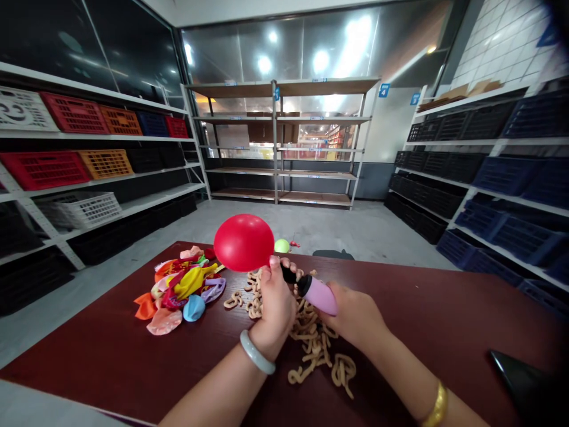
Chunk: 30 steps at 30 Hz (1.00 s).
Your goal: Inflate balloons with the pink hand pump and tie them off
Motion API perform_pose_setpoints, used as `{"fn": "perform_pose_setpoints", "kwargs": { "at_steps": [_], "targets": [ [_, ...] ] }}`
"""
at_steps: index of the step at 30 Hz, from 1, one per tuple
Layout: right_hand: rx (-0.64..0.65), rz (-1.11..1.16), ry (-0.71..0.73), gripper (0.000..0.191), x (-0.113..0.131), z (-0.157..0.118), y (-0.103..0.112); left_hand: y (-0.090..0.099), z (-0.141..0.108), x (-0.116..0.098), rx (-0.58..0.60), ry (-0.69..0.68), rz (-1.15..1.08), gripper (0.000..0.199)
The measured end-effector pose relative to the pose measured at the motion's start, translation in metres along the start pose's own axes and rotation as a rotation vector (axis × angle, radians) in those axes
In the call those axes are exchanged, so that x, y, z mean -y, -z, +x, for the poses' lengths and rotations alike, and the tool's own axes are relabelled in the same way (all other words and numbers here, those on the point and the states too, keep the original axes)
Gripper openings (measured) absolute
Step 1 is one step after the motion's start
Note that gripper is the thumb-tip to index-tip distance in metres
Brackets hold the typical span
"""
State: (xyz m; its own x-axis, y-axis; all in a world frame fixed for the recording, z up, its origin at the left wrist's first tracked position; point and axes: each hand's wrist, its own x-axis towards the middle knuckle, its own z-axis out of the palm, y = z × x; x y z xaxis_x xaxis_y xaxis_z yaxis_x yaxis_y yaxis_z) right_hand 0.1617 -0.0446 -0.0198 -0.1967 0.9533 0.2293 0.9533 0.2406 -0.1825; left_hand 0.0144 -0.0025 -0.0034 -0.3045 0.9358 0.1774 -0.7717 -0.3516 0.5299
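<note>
A partly inflated red balloon (244,242) stands out to the left of my left hand (276,299). Its neck is pinched in my left fingers at the black end of a small pink hand balloon pump (320,295). Around the pump's pink body my right hand (355,315) is closed. Under both hands, tan curled strips (316,341) lie in a loose heap on the dark red table (400,308). Left of them is a pile of limp balloons (180,290) in several colours. Where the balloon's neck meets the pump is hidden by my left fingers.
A black flat object (518,376) lies at the table's right edge. On the floor beyond the table are a green balloon (281,245) and a small red piece (295,244). Shelves with plastic crates (40,169) line the sides; a metal rack (275,142) stands behind.
</note>
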Motion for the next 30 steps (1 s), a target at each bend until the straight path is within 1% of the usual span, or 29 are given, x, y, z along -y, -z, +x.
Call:
{"fn": "perform_pose_setpoints", "kwargs": {
  "at_steps": [3,6,8,11,13,16,21,24,27,30],
  "targets": [
    [0.000,-0.016,0.018,0.039,-0.006,0.005,0.002,0.006,0.019,-0.015,0.009,-0.075,0.018,0.021],
    [0.007,-0.070,0.026,0.049,-0.018,0.009,0.006,0.018,0.045,-0.038,-0.019,-0.113,0.012,0.021],
    [0.006,-0.101,0.031,0.052,-0.028,0.011,0.007,0.026,0.060,-0.051,-0.047,-0.147,0.008,0.019],
    [0.000,-0.134,0.046,0.049,-0.040,0.013,0.007,0.033,0.070,-0.057,-0.058,-0.174,0.003,0.018],
    [0.004,-0.157,0.049,0.045,-0.042,0.012,0.007,0.033,0.068,-0.052,-0.049,-0.181,-0.006,0.018],
    [0.016,-0.159,0.050,0.044,-0.037,0.008,0.007,0.027,0.056,-0.036,-0.038,-0.159,-0.009,0.022],
    [0.026,-0.123,0.036,0.041,-0.019,0.001,0.009,0.011,0.019,-0.002,-0.001,-0.055,0.014,0.026],
    [0.042,-0.079,0.015,0.040,-0.011,-0.001,0.011,0.005,0.000,0.012,0.008,-0.016,0.033,0.026],
    [0.048,-0.052,0.011,0.041,-0.007,-0.001,0.011,0.002,-0.007,0.016,0.012,-0.019,0.052,0.025],
    [0.044,-0.037,0.005,0.043,-0.004,-0.001,0.009,0.002,-0.002,0.010,0.018,-0.018,0.053,0.025]
  ]
}}
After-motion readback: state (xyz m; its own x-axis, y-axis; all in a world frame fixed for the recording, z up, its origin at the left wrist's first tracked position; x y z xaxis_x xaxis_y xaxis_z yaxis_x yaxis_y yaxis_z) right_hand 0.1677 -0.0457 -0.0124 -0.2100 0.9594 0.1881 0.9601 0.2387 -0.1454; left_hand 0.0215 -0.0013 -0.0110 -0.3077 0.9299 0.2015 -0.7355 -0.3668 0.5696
